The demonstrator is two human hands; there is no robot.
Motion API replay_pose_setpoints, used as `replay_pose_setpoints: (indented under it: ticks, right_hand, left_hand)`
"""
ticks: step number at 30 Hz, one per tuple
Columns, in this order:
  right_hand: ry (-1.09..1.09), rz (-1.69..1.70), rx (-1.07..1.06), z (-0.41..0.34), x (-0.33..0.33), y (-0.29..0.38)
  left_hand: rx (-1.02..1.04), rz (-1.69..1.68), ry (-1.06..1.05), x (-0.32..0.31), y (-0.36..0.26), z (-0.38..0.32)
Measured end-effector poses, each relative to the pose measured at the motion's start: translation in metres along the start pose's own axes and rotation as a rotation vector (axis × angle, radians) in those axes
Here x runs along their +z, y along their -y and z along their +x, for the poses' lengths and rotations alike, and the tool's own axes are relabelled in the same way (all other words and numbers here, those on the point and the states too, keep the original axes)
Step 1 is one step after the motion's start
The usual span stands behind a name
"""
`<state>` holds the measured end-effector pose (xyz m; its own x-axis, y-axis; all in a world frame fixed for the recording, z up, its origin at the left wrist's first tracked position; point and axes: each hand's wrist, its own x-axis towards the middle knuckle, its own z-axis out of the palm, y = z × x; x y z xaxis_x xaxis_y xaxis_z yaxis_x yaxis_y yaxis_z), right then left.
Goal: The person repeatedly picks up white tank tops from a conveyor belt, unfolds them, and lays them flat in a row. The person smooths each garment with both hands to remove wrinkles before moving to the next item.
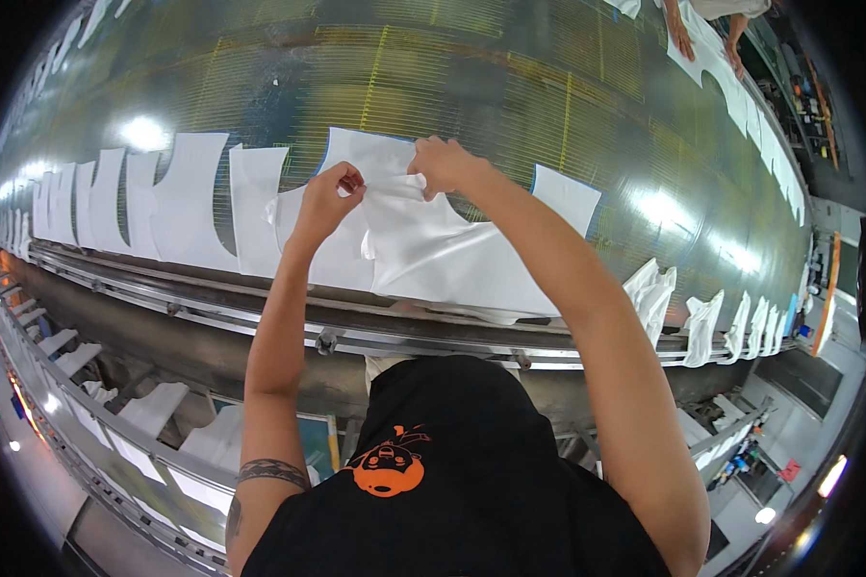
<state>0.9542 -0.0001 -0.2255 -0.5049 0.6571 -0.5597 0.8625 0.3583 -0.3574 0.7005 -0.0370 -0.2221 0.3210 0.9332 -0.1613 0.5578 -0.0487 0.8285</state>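
Note:
A white cut fabric panel (462,263) lies before me on the long table marked with yellow lines (476,94). Its middle is creased, and part of it overlaps the white fabric to the left. My right hand (444,166) pinches the panel near its upper edge, fingertips bent down around a fold. On the fabric's left part is my left hand (335,191), thumb and fingertips together at the cloth; whether it grips any cloth is hard to tell. Blue lines show along the upper edges. Another fabric corner (566,195) shows beyond my right forearm.
More white panels (191,195) line the table to the left. Bunched white pieces (649,296) hang over its near edge at right. A metal rail (404,342) runs along that edge. Another person's hands (682,40) rest on fabric across the table.

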Motion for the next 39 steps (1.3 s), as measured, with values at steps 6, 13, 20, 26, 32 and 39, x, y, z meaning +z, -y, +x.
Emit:
replay_pose_setpoints:
  ticks: [6, 13, 20, 26, 32, 39]
  right_hand:
    - [0.167, 0.031, 0.003, 0.01, -0.053, -0.029]
    - [-0.148, 0.103, 0.002, 0.011, -0.024, -0.048]
    - [-0.774, 0.13, -0.025, -0.031, 0.067, 0.004]
    - [-0.577, -0.007, 0.042, -0.031, 0.098, 0.014]
    - [-0.892, -0.062, 0.1, -0.021, 0.073, 0.028]
    - [-0.674, 0.183, 0.173, 0.037, 0.052, 0.075]
  left_hand:
    - [-0.053, -0.115, -0.117, 0.002, 0.018, 0.022]
    - [-0.144, -0.007, -0.143, 0.019, 0.029, 0.039]
    - [-0.18, -0.023, -0.16, 0.023, 0.033, 0.038]
    - [-0.079, -0.029, -0.215, 0.024, 0.03, 0.031]
    - [-0.271, 0.083, -0.12, 0.006, 0.016, -0.05]
    - [-0.332, 0.224, 0.304, 0.01, 0.015, -0.172]
